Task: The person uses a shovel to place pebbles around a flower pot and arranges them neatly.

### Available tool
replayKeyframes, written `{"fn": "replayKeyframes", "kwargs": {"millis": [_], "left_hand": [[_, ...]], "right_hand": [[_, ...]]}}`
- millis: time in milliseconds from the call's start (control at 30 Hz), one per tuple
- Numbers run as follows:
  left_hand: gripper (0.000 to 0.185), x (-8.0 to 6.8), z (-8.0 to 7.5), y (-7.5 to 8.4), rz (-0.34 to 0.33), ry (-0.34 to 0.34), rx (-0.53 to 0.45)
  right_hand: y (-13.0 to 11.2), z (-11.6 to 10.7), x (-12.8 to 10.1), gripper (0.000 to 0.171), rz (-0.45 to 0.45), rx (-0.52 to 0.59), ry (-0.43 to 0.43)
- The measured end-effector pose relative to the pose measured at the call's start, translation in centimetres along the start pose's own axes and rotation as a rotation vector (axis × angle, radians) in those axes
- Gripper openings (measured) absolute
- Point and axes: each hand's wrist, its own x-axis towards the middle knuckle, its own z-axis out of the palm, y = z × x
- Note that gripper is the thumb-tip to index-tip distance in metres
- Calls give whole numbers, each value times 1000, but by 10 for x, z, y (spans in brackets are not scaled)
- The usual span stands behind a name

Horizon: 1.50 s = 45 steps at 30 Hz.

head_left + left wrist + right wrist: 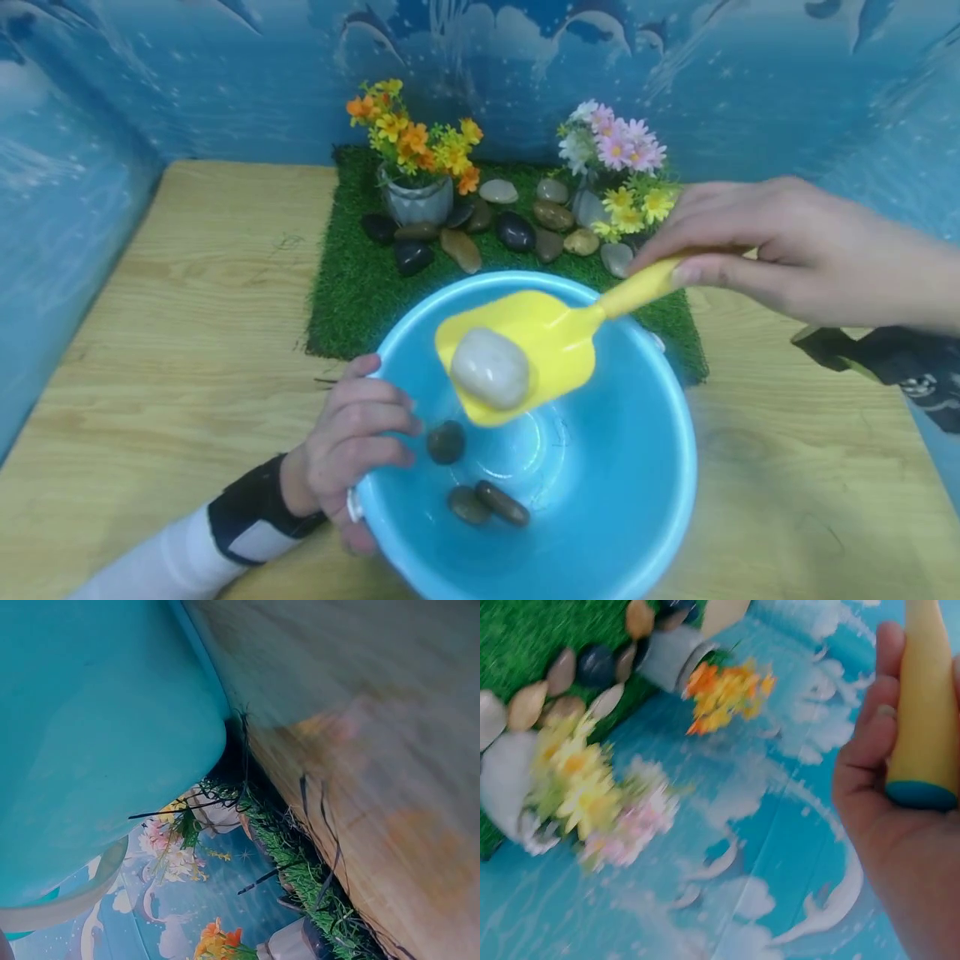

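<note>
My right hand (780,250) grips the handle of a yellow toy shovel (555,342), held over a blue bucket (615,500). A white stone (490,367) lies on the shovel's blade near its front edge. In the right wrist view the fingers curl round the yellow handle (928,712), which has a blue end. At the bucket's left side my left hand (356,442) holds the rim, fingers over the edge and thumb outside. Inside the bucket lie a round dark stone (446,442) and two oval ones (502,503) side by side. The left wrist view shows mostly the bucket's outer wall (97,735).
Behind the bucket a green turf mat (352,283) bears several stones (515,231). On it stand a pot of orange and yellow flowers (417,200) and a pot of pink and yellow flowers (618,150). A blue dolphin-print backdrop (247,92) encloses the wooden table (150,350).
</note>
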Motion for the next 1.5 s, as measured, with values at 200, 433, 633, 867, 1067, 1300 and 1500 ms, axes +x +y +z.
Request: {"fn": "replayKeyframes", "kwargs": {"millis": [200, 433, 633, 867, 1067, 1300, 1500], "left_hand": [[53, 16, 3, 1, 4, -2, 12], [52, 14, 6, 1, 20, 15, 7], [52, 17, 7, 0, 38, 20, 0], [53, 15, 4, 0, 30, 3, 4], [52, 13, 2, 2, 16, -10, -2], [52, 16, 5, 0, 22, 1, -3], [53, 15, 5, -1, 26, 3, 8]], "right_hand": [[-93, -43, 26, 36, 185, -157, 173], [-99, -26, 19, 24, 472, -206, 211], [-78, -4, 0, 30, 646, -123, 139], [-54, 14, -13, 46, 774, -52, 45], [-41, 11, -18, 53, 860, -20, 22], [-36, 1, -20, 61, 954, 46, -37], [-50, -11, -29, 60, 997, 64, -46]]}}
